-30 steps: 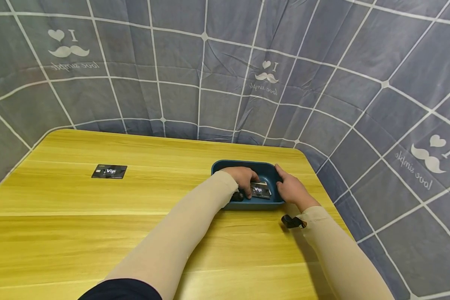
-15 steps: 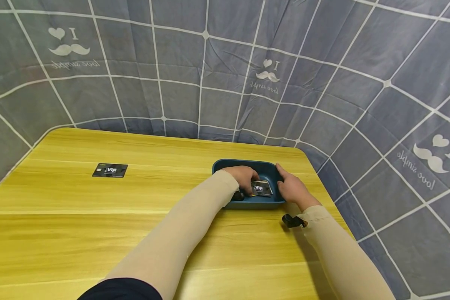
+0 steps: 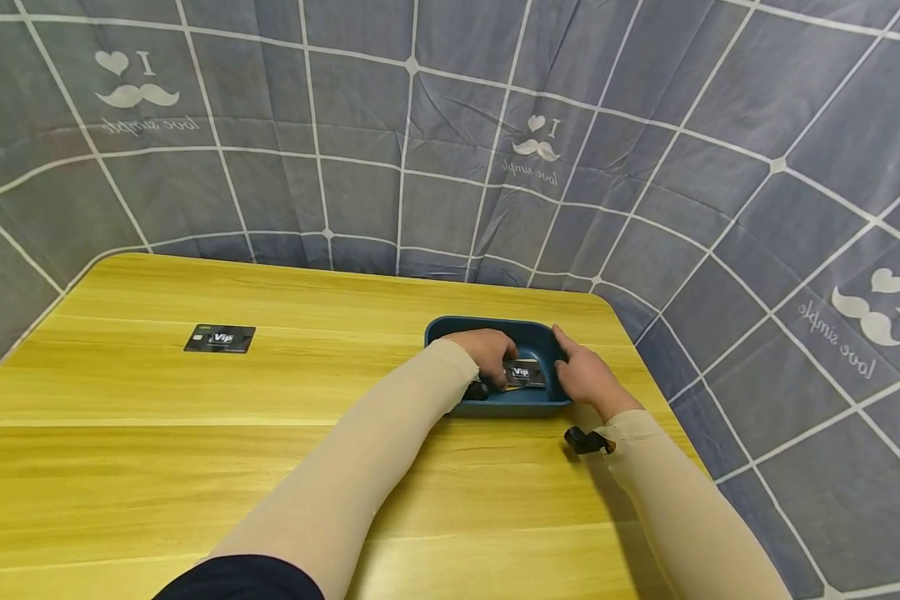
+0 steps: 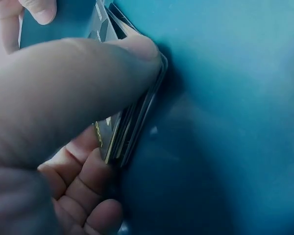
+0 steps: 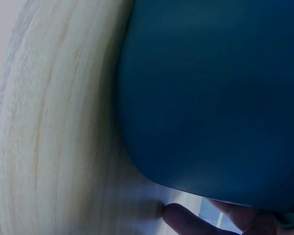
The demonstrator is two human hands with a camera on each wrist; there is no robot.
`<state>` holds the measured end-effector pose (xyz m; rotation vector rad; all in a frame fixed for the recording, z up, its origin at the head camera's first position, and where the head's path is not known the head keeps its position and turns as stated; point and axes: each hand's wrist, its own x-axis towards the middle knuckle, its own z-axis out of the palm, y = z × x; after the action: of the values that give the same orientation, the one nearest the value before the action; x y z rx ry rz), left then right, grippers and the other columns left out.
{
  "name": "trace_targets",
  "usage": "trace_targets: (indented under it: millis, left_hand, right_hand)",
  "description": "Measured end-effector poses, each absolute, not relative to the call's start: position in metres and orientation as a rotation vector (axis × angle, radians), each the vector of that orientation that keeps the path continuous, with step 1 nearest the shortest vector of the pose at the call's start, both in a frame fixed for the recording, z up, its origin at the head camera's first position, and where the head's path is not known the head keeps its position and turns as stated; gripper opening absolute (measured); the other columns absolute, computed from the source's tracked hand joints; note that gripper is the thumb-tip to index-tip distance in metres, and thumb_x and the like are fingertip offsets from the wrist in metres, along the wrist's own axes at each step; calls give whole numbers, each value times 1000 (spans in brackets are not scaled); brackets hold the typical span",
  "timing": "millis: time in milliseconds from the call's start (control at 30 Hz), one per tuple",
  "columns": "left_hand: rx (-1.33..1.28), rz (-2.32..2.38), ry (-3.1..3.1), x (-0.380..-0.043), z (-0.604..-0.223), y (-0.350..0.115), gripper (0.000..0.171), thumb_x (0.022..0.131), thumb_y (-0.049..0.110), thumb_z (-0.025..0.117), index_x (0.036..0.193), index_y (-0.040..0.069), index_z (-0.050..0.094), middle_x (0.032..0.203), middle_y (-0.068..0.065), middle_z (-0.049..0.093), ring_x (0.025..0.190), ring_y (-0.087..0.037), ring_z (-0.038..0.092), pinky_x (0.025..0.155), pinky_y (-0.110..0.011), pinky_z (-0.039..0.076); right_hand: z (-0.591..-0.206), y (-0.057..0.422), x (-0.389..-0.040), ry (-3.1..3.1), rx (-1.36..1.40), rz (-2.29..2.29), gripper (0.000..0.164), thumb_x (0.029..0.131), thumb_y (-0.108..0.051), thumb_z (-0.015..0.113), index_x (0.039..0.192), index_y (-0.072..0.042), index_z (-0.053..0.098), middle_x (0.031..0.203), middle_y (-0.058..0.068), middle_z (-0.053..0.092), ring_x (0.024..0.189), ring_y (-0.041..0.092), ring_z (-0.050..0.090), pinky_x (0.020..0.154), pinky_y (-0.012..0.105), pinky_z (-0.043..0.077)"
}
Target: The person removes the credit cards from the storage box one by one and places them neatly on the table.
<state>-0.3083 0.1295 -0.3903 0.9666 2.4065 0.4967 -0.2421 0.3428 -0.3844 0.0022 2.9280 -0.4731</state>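
Note:
In the head view a dark blue bin stands at the right of the table, with both hands at it. My left hand reaches inside and holds a stack of black cards, the top one printed "Vip". From the left wrist, the thumb lies across the edge of the card stack, with curled fingers at its lower end. The cards are slightly fanned there. My right hand grips the bin's right wall at the rim. The right wrist view shows mostly the bin's outer side, with fingers at its end.
A single black "Vip" card lies flat at the left of the wood-grain table. A grey curtain with white grid lines surrounds the table's back and right side. A black wrist device sticks out from the right sleeve.
The cards in the bin have turned a little and lie straighter, with fewer pale edges showing behind the top one. The right hand keeps its place on the bin.

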Motion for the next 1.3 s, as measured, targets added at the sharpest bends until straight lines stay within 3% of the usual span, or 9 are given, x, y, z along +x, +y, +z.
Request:
trace_targets:
  millis: [367, 533, 767, 1300]
  left_hand:
    - [979, 483, 2449, -312, -391, 131, 69, 87, 38, 88, 149, 22, 62, 146, 1, 65, 130, -18, 63, 109, -38, 52]
    - [987, 488, 2462, -312, -387, 129, 66, 88, 38, 87, 148, 21, 63, 146, 1, 64, 131, -19, 63, 108, -38, 52]
    - [999, 486, 2476, -314, -388, 132, 61, 90, 36, 86, 144, 17, 65, 143, -1, 67, 123, -19, 66, 103, -36, 55]
    - [952, 577, 2459, -314, -395, 134, 62, 88, 37, 87, 143, 18, 65, 143, -1, 66, 126, -20, 65, 106, -38, 54]
  right_hand:
    - [-379, 341, -240, 2934, -27, -469, 66, 109, -12, 43, 170, -8, 15, 163, 30, 38, 143, 50, 47, 112, 61, 45]
    - [-378, 342, -242, 2931, -28, -474, 67, 110, -13, 42, 170, -10, 13, 163, 30, 37, 137, 50, 54, 103, 58, 50]
    - [-380, 345, -244, 2925, -16, -480, 67, 110, -13, 41, 170, -11, 12, 164, 30, 36, 145, 50, 45, 114, 62, 43]
    - [-382, 344, -241, 2904, 0, -488, 66, 110, -14, 40, 170, -10, 13, 165, 29, 35, 147, 49, 43, 117, 62, 40]
